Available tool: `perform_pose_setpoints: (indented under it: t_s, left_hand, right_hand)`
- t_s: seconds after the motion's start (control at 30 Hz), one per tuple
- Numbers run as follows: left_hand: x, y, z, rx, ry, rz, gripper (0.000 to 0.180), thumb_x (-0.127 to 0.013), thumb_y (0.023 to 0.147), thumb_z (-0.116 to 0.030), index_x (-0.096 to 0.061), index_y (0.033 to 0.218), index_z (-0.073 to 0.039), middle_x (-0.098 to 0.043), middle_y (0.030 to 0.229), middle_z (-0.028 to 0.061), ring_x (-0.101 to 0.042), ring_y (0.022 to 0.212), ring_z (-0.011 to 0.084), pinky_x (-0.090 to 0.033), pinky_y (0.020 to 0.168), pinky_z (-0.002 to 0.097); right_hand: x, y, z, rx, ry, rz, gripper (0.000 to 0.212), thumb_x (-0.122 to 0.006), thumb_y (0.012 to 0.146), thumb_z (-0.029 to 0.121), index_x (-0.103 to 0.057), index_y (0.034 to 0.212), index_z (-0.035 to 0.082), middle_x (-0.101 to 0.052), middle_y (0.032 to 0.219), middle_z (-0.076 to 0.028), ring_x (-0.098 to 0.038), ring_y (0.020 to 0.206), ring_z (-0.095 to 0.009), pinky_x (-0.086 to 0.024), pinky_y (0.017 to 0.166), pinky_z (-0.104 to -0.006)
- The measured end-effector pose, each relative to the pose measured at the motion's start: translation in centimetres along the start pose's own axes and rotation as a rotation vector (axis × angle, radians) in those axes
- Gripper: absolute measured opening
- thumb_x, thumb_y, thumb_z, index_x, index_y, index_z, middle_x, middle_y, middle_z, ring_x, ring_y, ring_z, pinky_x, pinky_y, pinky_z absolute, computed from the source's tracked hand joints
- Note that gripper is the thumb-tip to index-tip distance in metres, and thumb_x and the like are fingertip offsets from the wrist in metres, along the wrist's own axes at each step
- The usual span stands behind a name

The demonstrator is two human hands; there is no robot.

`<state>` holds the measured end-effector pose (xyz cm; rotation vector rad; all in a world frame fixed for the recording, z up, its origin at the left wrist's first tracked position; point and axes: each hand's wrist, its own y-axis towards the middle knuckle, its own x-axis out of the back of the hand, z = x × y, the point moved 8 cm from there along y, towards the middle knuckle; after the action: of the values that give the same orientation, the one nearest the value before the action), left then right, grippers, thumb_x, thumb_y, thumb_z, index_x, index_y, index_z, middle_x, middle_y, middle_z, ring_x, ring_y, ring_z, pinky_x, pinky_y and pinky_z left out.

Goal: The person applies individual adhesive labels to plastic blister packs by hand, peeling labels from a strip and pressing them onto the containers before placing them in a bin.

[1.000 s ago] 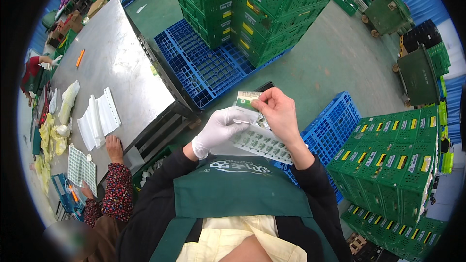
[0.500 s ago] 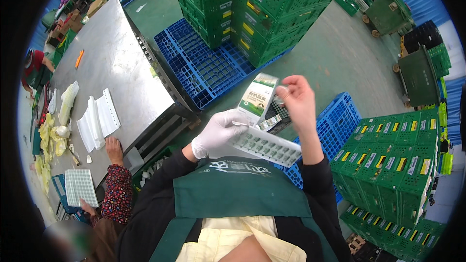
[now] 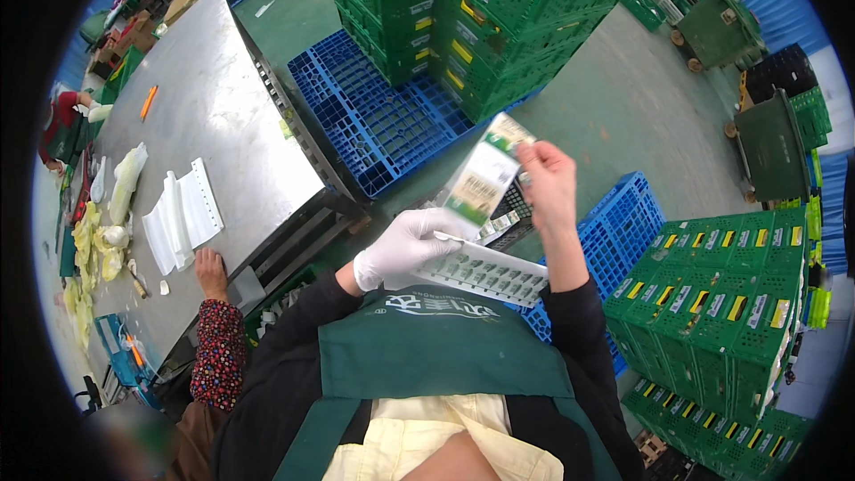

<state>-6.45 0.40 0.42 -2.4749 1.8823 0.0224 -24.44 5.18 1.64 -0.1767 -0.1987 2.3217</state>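
Note:
My left hand (image 3: 405, 248), in a white glove, is closed on a pale sheet (image 3: 488, 274) with rows of small dark green marks, held in front of the apron. Above it rises a strip of green and white printed labels (image 3: 485, 180), its lower end by the gloved fingers. The bare fingers of my right hand (image 3: 548, 183) pinch the upper right edge of this label strip. Part of a dark crate (image 3: 515, 224) shows behind the strip, with small printed packs in it.
A metal table (image 3: 209, 80) at the left bears white sheets (image 3: 183, 218), yellowish scraps and an orange knife (image 3: 149, 102). A co-worker's hand (image 3: 211, 274) rests at its edge. Green crates (image 3: 499, 27) stand stacked on a blue pallet (image 3: 365, 116); more crates (image 3: 704, 294) stand at right.
My right hand has come to the label strip, which now leans further up and right. The sheet has tilted flatter. A co-worker's perforated sheet at lower left has left the view.

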Motion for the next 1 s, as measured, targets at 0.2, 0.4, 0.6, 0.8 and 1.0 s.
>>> perform_pose_setpoints:
  t_s: [0.2,0.4,0.6,0.8,1.0]
  left_hand:
    - [1.2,0.0,-0.2,0.022,-0.175,-0.176,0.009,-0.063,0.079,-0.001,-0.063,0.088,0.002,-0.059,0.091,0.0032,-0.057,0.082,0.0097,-0.047,0.072,0.0231]
    - [2.2,-0.7,0.0,-0.024,-0.109,-0.278,0.009,-0.064,0.08,-0.002,-0.064,0.088,0.002,-0.059,0.089,0.0034,-0.057,0.078,0.0092,-0.047,0.07,0.0225]
    - [2.0,0.2,-0.9,0.02,-0.11,-0.285,0.016,-0.066,0.077,0.0,-0.064,0.093,0.002,-0.061,0.087,0.0034,-0.057,0.077,0.0079,-0.047,0.07,0.0217]
    - [2.1,0.3,-0.9,-0.128,0.176,-0.286,0.023,-0.065,0.076,-0.001,-0.063,0.099,0.0,-0.065,0.094,0.0057,-0.06,0.083,0.0111,-0.048,0.075,0.0244]
    - [2.5,-0.2,-1.9,-0.143,0.109,-0.251,0.02,-0.064,0.075,0.002,-0.066,0.094,-0.001,-0.064,0.097,0.0066,-0.06,0.091,0.0146,-0.047,0.08,0.0257]
  right_hand:
    - [-3.7,-3.2,1.0,0.256,-0.324,0.363,0.015,-0.058,0.084,0.007,-0.049,0.095,0.004,-0.05,0.065,0.005,-0.044,0.056,-0.002,-0.035,0.05,-0.0193]
    - [-0.7,-1.4,1.9,0.215,-0.707,-0.033,0.03,-0.073,0.071,0.017,-0.05,0.084,0.002,-0.054,0.065,-0.01,-0.054,0.055,-0.023,-0.043,0.053,-0.0343]
    - [-8.3,-8.5,5.5,0.835,-0.821,0.525,0.026,-0.067,0.073,0.015,-0.052,0.09,0.002,-0.049,0.08,-0.011,-0.055,0.073,-0.026,-0.045,0.059,-0.0355]
    - [-9.5,-12.0,5.1,1.042,-0.994,0.522,0.013,-0.056,0.072,0.002,-0.049,0.082,0.002,-0.046,0.077,-0.012,-0.053,0.073,-0.028,-0.045,0.06,-0.0358]
    - [-2.6,-7.2,5.0,0.392,-0.584,0.149,0.01,-0.059,0.082,0.008,-0.056,0.08,-0.002,-0.055,0.067,-0.007,-0.052,0.06,-0.013,-0.043,0.051,-0.0301]
